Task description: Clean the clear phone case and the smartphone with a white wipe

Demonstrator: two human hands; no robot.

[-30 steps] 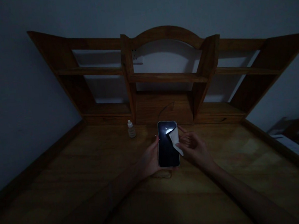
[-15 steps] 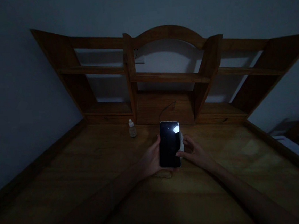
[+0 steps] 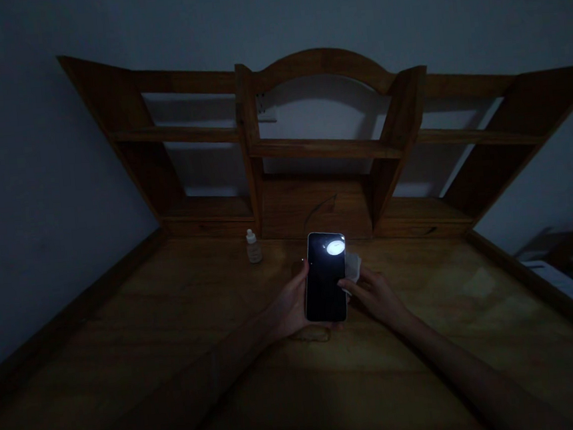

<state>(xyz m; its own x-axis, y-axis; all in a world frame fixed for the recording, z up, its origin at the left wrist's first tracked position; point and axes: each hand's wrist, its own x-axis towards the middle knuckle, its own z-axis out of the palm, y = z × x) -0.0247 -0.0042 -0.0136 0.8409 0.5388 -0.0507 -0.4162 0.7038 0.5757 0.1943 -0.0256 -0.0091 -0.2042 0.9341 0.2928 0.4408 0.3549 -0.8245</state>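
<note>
A phone with a dark screen and a pale rim is upright over the desk, a bright reflection near its top right corner. My left hand grips it by the left side and lower edge, its thumb along the rim. At the phone's right edge, my right hand pinches a white cloth or tissue, with the thumb at the screen's edge. The right hand's other fingers are partly hidden behind the cloth.
A small bottle with a white dropper cap stands left of the phone. The wooden desk has a raised shelf unit along its back. A flat brownish item lies below the phone. A power socket shows behind the shelves.
The white cloth shows more to the right of the phone, fanned out. My right hand has shifted slightly right, its thumb slightly higher. My left hand and the phone have barely moved.
</note>
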